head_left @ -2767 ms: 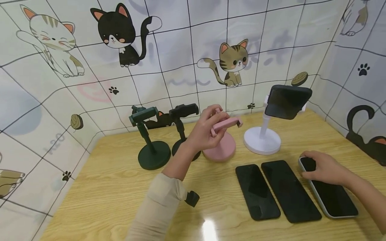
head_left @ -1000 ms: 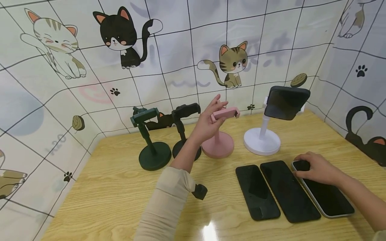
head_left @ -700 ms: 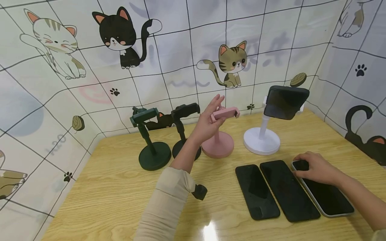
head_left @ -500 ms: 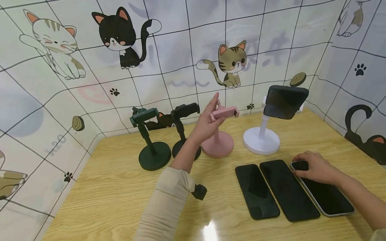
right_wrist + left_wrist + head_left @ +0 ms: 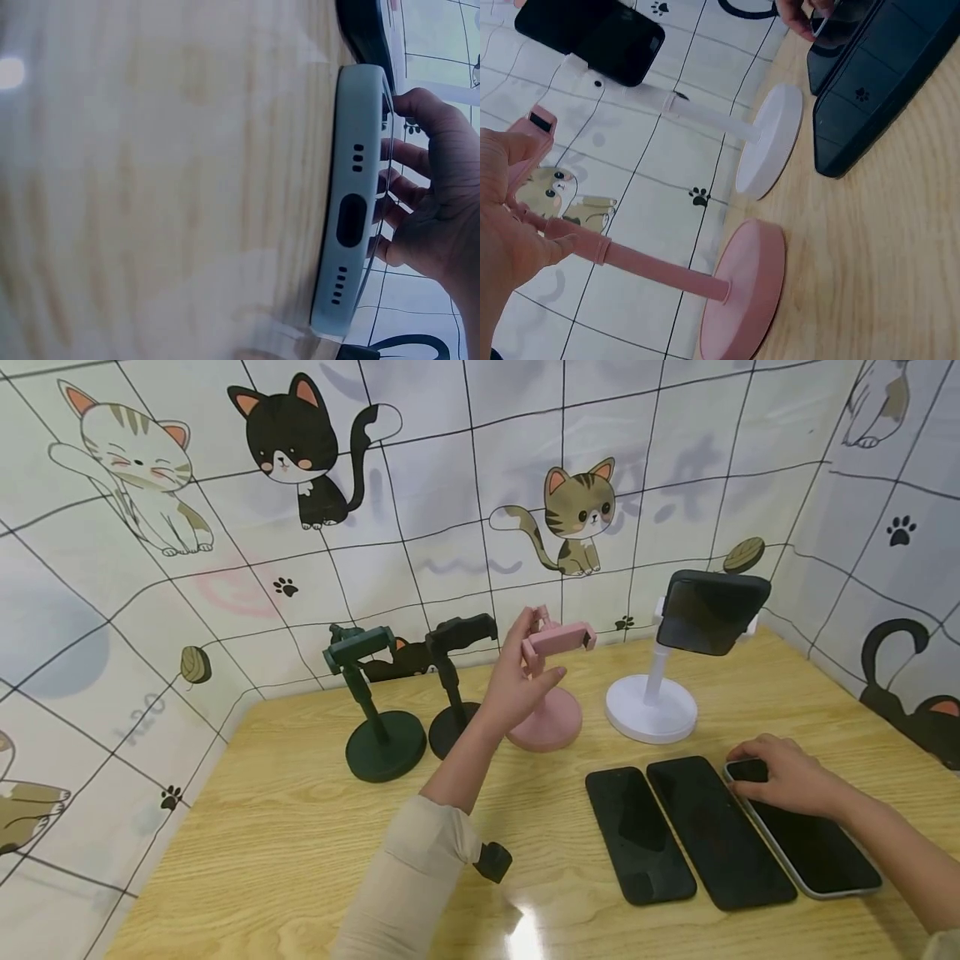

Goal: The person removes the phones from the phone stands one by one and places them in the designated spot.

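Note:
My left hand is at the clamp of the pink phone stand. Its fingers reach behind the clamp, their tips partly hidden, while the thumb sticks out straight below it. In the left wrist view, the stand's pink base is flat on the table and its clamp holds no phone. My right hand grips the top end of a light-edged phone, thumb on its left edge, fingers bent over the far end. The right wrist view shows that phone's port end, lying on the table.
Left of the pink stand are a black phone stand and a dark green one. A white stand on the right holds a black phone. Two more phones lie beside the gripped one. Cat-print sheeting backs the table.
The pink clamp has turned from a tilted to a more level position. My left thumb has come away from it, and the raised fingers have lowered behind it. The right-hand phone shifted slightly left.

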`<state>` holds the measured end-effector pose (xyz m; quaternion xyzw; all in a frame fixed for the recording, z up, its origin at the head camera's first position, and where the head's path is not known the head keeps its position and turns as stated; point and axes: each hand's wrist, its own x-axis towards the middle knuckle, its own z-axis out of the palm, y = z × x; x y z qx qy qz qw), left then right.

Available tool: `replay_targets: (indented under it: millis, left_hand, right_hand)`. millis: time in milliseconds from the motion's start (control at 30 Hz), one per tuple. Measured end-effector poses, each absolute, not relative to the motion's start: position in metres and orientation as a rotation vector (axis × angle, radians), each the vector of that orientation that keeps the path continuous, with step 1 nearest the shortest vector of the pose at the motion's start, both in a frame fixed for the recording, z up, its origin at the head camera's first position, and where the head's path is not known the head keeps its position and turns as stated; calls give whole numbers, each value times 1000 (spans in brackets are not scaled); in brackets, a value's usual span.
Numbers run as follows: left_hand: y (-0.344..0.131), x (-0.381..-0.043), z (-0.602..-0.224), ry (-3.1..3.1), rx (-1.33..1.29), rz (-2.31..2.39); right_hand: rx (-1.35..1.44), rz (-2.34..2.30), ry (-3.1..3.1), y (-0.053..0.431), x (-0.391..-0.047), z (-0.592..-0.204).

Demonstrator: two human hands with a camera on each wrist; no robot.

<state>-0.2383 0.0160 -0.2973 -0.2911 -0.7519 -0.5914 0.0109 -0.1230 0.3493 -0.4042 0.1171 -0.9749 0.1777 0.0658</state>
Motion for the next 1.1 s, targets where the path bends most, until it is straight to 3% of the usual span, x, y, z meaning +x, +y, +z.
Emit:
replay_targets:
  millis: [233,367,500,733,1100]
  left_hand:
    - [26,-217,-315,-2243,-387,-1997]
    - [33,-209,-324,-2190,-276,-2040]
    - [43,-204,-326,-2475,-410,-2032]
    - [78,-199,-303,-2825,-919,-1885]
    - [119,-223,-267,-2655,-1086,-1611]
  right_hand:
    - [392,498,-2937,351,-122,-399]
    - [398,488,-2948,349,-121,-394]
    - [314,541,-2936,346,-122,-379]
    - [100,767,-2748,328,-125,-336]
    - [150,1002,-2554,304,-139,-278]
